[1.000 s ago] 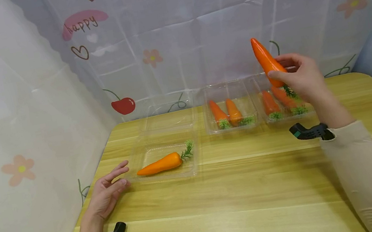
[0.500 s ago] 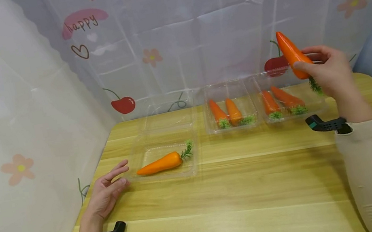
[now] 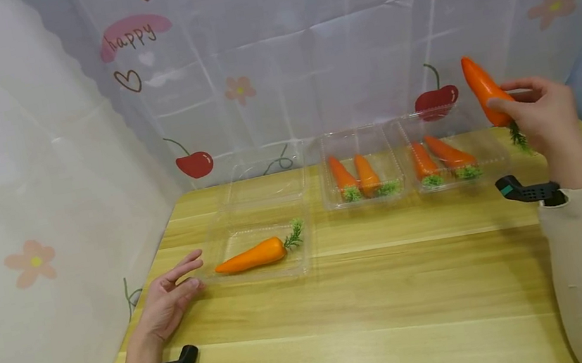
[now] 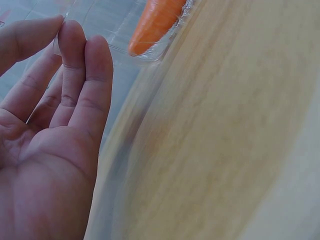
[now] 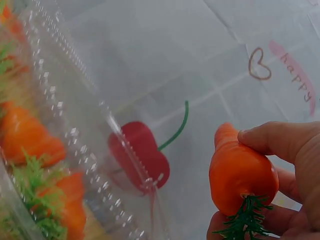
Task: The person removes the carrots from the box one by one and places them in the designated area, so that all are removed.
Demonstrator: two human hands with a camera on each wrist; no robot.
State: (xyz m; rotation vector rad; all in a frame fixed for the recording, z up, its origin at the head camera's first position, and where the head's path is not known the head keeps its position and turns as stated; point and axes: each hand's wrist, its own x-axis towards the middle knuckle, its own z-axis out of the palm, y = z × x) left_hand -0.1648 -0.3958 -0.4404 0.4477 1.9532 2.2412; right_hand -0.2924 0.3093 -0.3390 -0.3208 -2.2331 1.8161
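In the head view my right hand (image 3: 551,115) grips an orange carrot (image 3: 485,88) by its thick end, above the table at the far right. The carrot's tip points up and its dark green leaves (image 5: 243,220) hang below. My left hand (image 3: 168,301) rests at the left corner of a clear plastic container (image 3: 305,266), its fingers loosely extended. In the left wrist view the fingertips (image 4: 99,55) are by the container's rim; whether they press it is hard to tell. One carrot (image 3: 251,257) lies sideways in that container, below its raised lid (image 3: 264,179).
Two more clear containers stand at the back of the wooden table (image 3: 381,307). The middle container (image 3: 335,206) bears two carrots, and the right container (image 3: 450,184) also two. A patterned cloth backdrop (image 3: 308,76) rises behind, with another cloth on the left.
My right hand has moved right with the carrot, away from above the right container, and the carrot's tip is a little lower. The left hand has stayed in place.
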